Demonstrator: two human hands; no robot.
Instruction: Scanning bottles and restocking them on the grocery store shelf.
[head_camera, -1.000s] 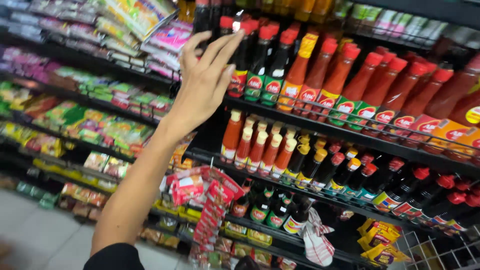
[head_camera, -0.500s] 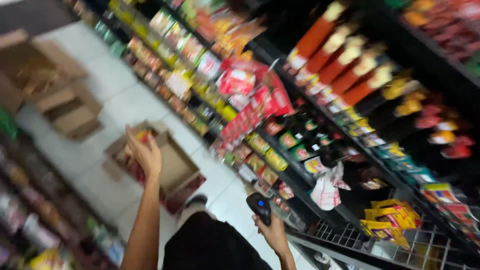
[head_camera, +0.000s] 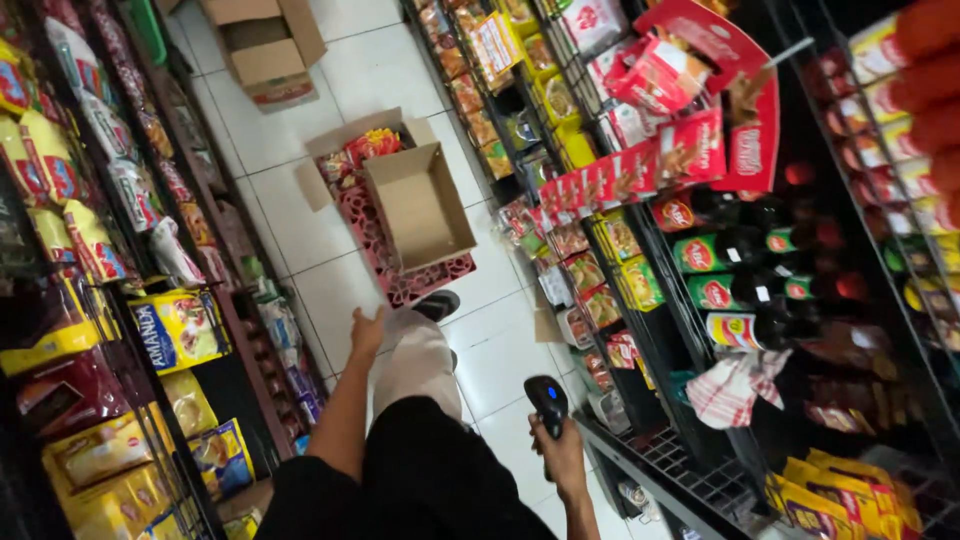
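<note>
Left shelves: glossy yellow snack bags (head_camera: 178, 328) hang and lean in the wire racks beside you, crinkled foil and plastic, some with blue or red panels on the front.
Your left hand: the left hand (head_camera: 367, 330) is held out low over the floor, fingers loosely spread and holding nothing; it hangs just beside your pale trouser knee (head_camera: 418, 360).
Floor: pale, smooth square tiles (head_camera: 280, 140) with thin dark joints.
Crate and box: a pink plastic lattice crate (head_camera: 400, 265) lies on the tiles ahead of your knee; an open brown cardboard box (head_camera: 420, 205) sits on it, bare inside, with bright sachets packed just behind it.
Far box: a second cardboard carton (head_camera: 262, 45), flaps up, stands farther down the aisle.
Your right hand: the right hand (head_camera: 562, 455) is closed around the grip of a black handheld scanner (head_camera: 547, 398), rounded head up, down by your right thigh and near the shelf foot.
Right shelves: red cartons and a curved red card sign (head_camera: 740, 95) up top; below them dark glass bottles (head_camera: 735, 295) lying with green and red labels.
Cloth: a red-and-white checked cloth (head_camera: 735, 385) droops off the shelf edge under the bottles.
Lower right: a black wire grid shelf (head_camera: 690, 470), yellow packets beside it.
</note>
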